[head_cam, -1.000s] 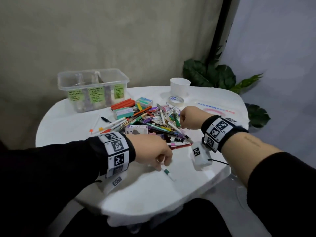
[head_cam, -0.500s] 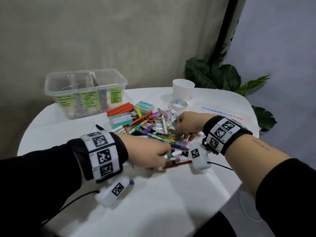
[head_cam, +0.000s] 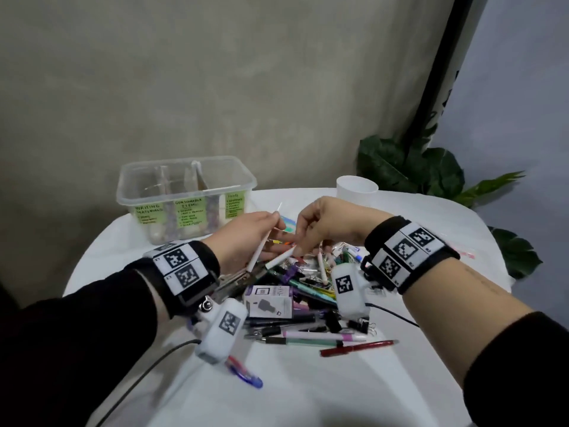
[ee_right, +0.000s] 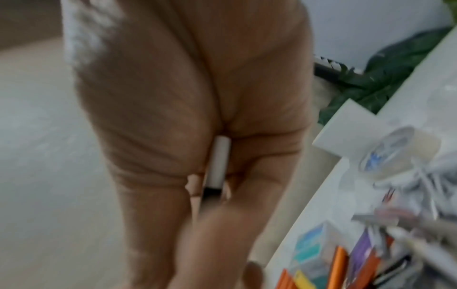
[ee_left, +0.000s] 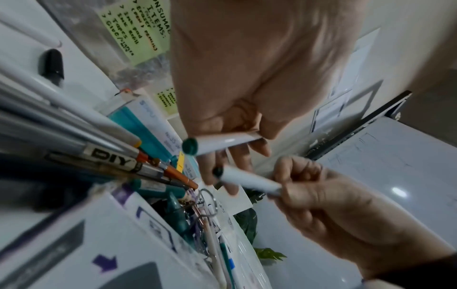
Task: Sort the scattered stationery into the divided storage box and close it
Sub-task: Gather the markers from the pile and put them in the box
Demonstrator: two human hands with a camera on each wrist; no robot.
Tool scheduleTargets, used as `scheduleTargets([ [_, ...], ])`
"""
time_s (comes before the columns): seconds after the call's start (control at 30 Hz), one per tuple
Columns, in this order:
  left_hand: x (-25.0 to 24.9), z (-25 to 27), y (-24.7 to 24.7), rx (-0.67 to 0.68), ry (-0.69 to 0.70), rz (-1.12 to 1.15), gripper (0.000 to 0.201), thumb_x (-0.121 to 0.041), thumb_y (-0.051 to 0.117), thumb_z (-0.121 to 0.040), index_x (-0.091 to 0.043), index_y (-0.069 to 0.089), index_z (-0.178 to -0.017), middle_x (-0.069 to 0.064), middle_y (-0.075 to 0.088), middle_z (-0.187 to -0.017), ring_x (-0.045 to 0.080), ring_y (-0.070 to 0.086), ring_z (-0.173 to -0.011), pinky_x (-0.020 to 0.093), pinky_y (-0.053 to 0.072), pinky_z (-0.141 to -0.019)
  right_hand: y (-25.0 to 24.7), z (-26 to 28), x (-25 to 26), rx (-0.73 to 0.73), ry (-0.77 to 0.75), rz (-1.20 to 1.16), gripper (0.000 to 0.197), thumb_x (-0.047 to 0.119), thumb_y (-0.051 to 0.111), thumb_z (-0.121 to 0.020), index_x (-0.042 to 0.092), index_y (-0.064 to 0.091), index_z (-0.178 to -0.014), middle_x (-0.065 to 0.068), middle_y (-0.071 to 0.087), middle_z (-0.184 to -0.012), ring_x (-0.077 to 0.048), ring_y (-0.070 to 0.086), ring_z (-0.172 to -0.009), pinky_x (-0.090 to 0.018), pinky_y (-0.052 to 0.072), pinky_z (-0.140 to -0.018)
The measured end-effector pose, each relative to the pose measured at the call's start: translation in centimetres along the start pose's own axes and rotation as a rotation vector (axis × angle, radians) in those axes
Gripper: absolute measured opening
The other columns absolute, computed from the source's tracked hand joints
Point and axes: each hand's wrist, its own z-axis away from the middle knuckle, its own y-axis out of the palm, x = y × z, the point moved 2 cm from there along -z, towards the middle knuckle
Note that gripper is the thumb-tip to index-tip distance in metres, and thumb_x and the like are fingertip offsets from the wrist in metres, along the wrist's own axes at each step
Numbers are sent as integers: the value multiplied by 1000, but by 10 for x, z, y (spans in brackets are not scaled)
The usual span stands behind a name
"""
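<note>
- Left hand (head_cam: 243, 238): raised above the stationery pile (head_cam: 295, 291), fingers curled round a white pen (head_cam: 261, 248) with a green end cap.
- Right hand (head_cam: 326, 226): just beside the left, pinching a second white pen (head_cam: 280, 258) by one end.
- Storage box (head_cam: 184, 192): clear, lidless, standing at the far left of the white table (head_cam: 308, 389); its green labels read "WRITING MATERIALS", "CONSUMABLE ITEMS" (eraser, ink pad, tapes, glue legible in the left wrist view) and a third, blurred.
- Pile: one tool marked "DIY" (ee_left: 111, 156); a white-and-purple carton (head_cam: 268, 302).
- White cup (head_cam: 357, 188): behind the hands.
</note>
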Motion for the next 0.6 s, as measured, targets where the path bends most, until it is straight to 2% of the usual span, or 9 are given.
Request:
scheduleTargets([
  [0.07, 1, 4, 8, 63, -29, -15, 27, -31, 38, -105, -12, 55, -94, 15, 68, -85, 25, 64, -62, 28, 53, -52, 7, -4, 7, -55, -56, -201, 27, -10, 83, -65, 3, 61, -76, -14, 63, -65, -21, 64, -55, -25, 56, -53],
  [0.1, 1, 6, 12, 68, -39, -12, 26, -32, 36, -105, -13, 53, -96, 13, 65, -81, 20, 60, -54, 24, 49, -46, 9, -5, 10, -121, -75, -295, 33, -13, 82, -65, 4, 58, -79, -15, 63, -66, -26, 67, -59, -29, 60, -59],
  [0.17, 0, 6, 13, 16, -55, 39, 26, -37, 34, -105, -16, 48, -96, 4, 50, -65, 9, 39, -39, 15, 31, -36, 7, -10, 10, -252, -99, -472, 42, -17, 79, -65, 6, 53, -90, -18, 64, -70, -30, 69, -65, -36, 62, -69],
  [0.2, -2, 5, 11, -16, -56, 60, 29, -41, 34, -104, -17, 47, -96, 0, 41, -60, 7, 29, -38, 13, 23, -36, 5, -13, 7, -315, -97, -553, 44, -16, 78, -68, 6, 51, -94, -20, 65, -73, -29, 70, -65, -36, 62, -69],
  [0.27, -4, 4, 3, -61, -43, -22, 38, -51, 39, -100, -15, 49, -94, -5, 33, -57, 8, 24, -41, 16, 19, -37, -1, -20, -8, -454, -27, -580, 35, -9, 74, -76, 7, 50, -94, -18, 65, -74, -26, 68, -61, -33, 60, -60],
  [0.37, -2, 10, -7, -56, 41, -478, 39, -50, 45, -98, -14, 54, -85, -2, 46, -62, 13, 41, -46, 26, 38, -43, -2, -27, -36, -525, 270, -118, 16, 9, 75, -81, 3, 60, -87, -14, 70, -80, -23, 69, -64, -36, 62, -65],
  [0.47, 3, 19, -7, 1, 218, -976, 26, -37, 48, -100, -16, 62, -92, -4, 63, -75, 16, 60, -65, 31, 53, -63, 9, -23, -44, -396, 429, 340, 26, 28, 80, -78, 6, 66, -81, -7, 71, -73, -14, 67, -54, -21, 56, -52],
  [0.53, 6, 27, -3, 115, 325, -1155, 14, -29, 54, -97, -25, 66, -102, -10, 66, -93, 13, 61, -85, 26, 47, -70, 16, -22, -41, -351, 457, 563, 27, 32, 80, -77, 9, 67, -85, -5, 73, -86, -16, 70, -72, -25, 58, -67],
  [0.6, 8, 35, 1, 277, 346, -1162, 13, -29, 63, -92, -31, 70, -103, -14, 69, -98, 6, 63, -90, 23, 48, -75, 18, -30, -42, -312, 453, 637, 26, 27, 79, -79, 9, 61, -81, -9, 73, -104, -23, 69, -91, -32, 58, -84],
])
